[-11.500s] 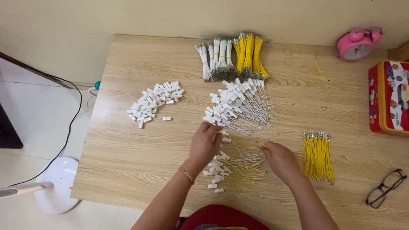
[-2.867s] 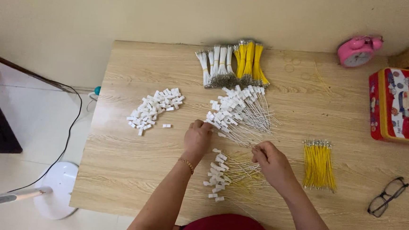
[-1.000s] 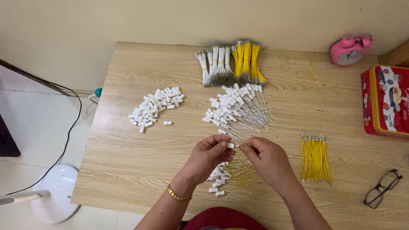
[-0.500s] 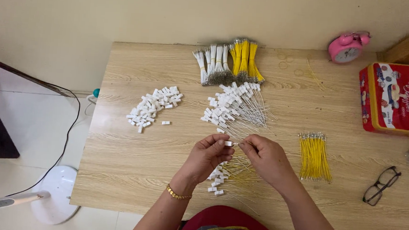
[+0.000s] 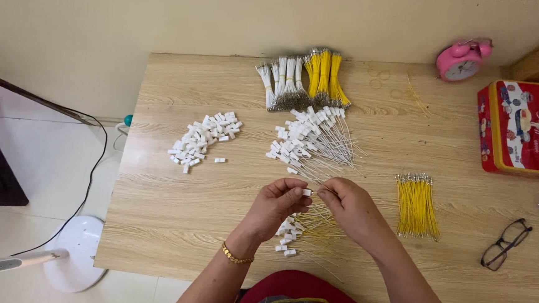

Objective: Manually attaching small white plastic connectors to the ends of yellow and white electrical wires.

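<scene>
My left hand (image 5: 277, 207) pinches a small white plastic connector (image 5: 306, 192) above the wooden table (image 5: 173, 195). Right beside it, my right hand (image 5: 348, 206) pinches a thin wire at its end, fingertips almost touching the left ones. Under both hands lies a small heap of finished white connectors with yellow wires (image 5: 302, 229). Just beyond my hands is a larger pile of connectors with white wires (image 5: 310, 141). A loose heap of white connectors (image 5: 203, 140) lies to the left, and a bundle of yellow wires (image 5: 417, 204) to the right.
Bundles of white and yellow wires (image 5: 303, 79) lie at the far edge. A pink alarm clock (image 5: 460, 60), a red tin box (image 5: 525, 128) and black glasses (image 5: 506, 244) are on the right. A white fan base (image 5: 76, 253) and a cable are on the floor at left.
My left hand came away from the white-wire pile and met my right hand over the near heap. Both hands now pinch a connector and a wire together.
</scene>
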